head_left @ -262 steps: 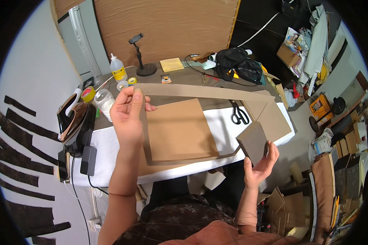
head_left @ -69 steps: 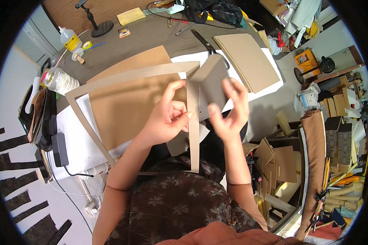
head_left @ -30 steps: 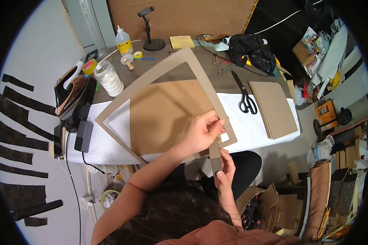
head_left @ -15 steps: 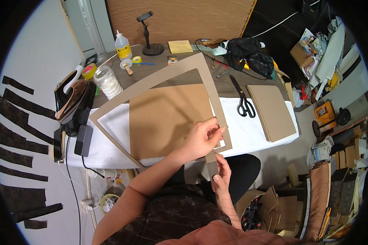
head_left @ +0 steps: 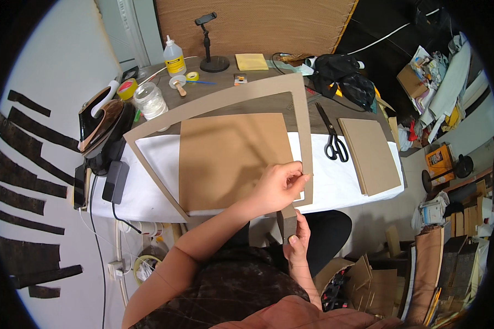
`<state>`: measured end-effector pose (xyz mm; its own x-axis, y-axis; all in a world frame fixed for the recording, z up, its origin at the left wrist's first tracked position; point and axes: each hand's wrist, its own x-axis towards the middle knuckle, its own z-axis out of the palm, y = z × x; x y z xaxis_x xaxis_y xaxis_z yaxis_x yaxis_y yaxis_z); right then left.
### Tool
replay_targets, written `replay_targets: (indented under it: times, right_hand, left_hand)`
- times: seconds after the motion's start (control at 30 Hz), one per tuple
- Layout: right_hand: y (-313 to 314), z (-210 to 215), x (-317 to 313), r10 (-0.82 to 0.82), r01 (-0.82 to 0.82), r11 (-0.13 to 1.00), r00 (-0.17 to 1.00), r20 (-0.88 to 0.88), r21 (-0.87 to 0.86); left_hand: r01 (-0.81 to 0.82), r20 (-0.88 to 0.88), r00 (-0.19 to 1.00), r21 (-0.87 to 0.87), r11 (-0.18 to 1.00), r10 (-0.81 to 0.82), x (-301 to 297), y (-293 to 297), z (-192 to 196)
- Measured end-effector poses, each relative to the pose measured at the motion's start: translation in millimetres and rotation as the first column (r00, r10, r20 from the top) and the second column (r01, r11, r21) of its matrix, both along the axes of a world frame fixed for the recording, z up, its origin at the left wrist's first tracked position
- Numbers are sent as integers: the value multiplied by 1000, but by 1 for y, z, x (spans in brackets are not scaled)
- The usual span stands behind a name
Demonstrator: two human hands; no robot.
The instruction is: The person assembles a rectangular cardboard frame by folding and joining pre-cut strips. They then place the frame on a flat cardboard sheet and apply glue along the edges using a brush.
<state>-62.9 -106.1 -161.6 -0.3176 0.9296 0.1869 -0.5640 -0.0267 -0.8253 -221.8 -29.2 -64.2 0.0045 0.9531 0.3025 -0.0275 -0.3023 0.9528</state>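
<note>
Across the white-covered worktable (head_left: 335, 189) the cardboard frame (head_left: 241, 98) is now lowered flatter over the brown board (head_left: 233, 159), its near corner pinched by the left hand (head_left: 277, 186), while a cardboard strip (head_left: 288, 223) is gripped beneath by the right hand (head_left: 297, 247).

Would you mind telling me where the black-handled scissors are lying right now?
In the head view, the black-handled scissors lie on the white-covered table to the person's right, between the large cardboard frame and the flat brown cardboard rectangle.
</note>
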Motion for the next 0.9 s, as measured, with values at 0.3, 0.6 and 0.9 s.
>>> replay_targets:
  times: [0.3, 0.6, 0.9]
  right_hand:
    - [19, 24, 6, -388, 388, 921, 921, -7, 9]
    - [111, 135, 103, -538, 371, 786, 805, 252, 494]
    - [160, 244, 123, -472, 8, 718, 741, 478, 696]
  left_hand:
    - [11, -149, 989, 13, 1000, -9, -5, -11, 31]
    - [-528, -178, 612, 634, 565, 771, -85, -33, 76]
    - [7, -355, 935, -52, 999, -25, -103, -24, 71]
